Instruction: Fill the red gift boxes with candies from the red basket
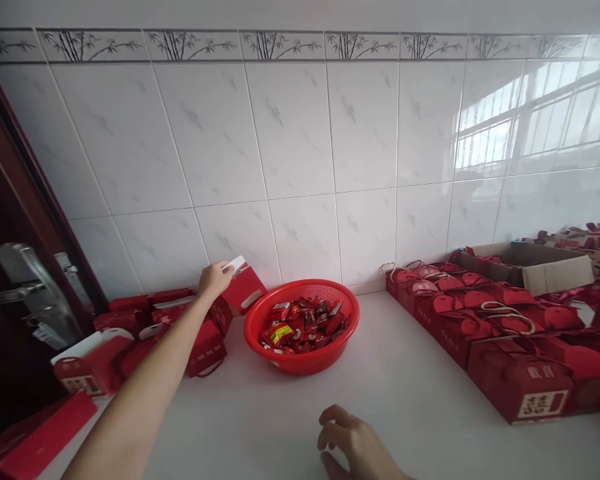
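Note:
My left hand (215, 279) reaches to the wall side and pinches the white flap of a red box (243, 293), which leans tilted beside the basket. Just right of that box stands a round red plastic basket (300, 363) holding many small wrapped candies (307, 323), one with a yellow label. My right hand (347, 440) hovers over the white table near the front edge of the view, its fingers curled and apart, with nothing between them. Several more red boxes (97, 360) stand in a group below and left of my left hand.
Rows of red gift boxes with rope handles (495, 373) fill the right side. An open cardboard box (555, 275) sits behind them. A tiled wall (300, 133) bounds the back, and a dark door with a metal handle (35, 293) is at the left.

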`<move>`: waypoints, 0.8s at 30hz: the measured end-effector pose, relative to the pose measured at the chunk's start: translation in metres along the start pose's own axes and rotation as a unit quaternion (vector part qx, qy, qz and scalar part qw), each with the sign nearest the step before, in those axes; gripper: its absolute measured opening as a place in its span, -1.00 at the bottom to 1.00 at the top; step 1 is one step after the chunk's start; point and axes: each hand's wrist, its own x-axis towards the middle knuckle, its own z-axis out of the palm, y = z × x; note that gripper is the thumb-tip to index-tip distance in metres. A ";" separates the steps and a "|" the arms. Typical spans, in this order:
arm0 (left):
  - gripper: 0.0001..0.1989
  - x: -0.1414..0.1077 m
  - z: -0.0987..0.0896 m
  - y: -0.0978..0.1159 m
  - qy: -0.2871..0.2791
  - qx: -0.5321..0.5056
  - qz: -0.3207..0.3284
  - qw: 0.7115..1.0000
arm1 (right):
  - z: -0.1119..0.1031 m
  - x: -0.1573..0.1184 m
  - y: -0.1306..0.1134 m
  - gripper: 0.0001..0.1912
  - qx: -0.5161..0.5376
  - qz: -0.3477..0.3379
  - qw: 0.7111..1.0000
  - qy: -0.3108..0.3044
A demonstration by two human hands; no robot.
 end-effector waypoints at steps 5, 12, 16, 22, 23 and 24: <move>-0.59 -0.009 -0.052 0.017 0.060 -0.066 0.021 0.996 | -0.004 -0.003 -0.008 -0.73 0.039 -0.002 0.998 0.039; -0.63 -0.105 -0.100 0.065 -0.013 -0.282 0.196 0.939 | -0.019 -0.003 -0.013 -0.34 0.201 0.013 0.970 0.134; -0.77 -0.173 -0.101 0.086 -0.075 -0.220 0.342 0.910 | -0.025 -0.002 -0.011 0.00 0.247 0.008 0.962 0.118; -0.76 -0.223 -0.072 0.093 -0.134 -0.274 0.380 0.873 | -0.027 0.002 -0.016 -0.26 0.237 -0.036 0.967 0.086; -0.76 -0.225 -0.068 0.092 -0.161 -0.288 0.361 0.872 | -0.026 0.002 -0.015 -0.32 0.231 -0.048 0.968 0.083; -0.76 -0.226 -0.065 0.090 -0.191 -0.299 0.340 0.871 | -0.026 0.003 -0.014 -0.35 0.221 -0.052 0.970 0.082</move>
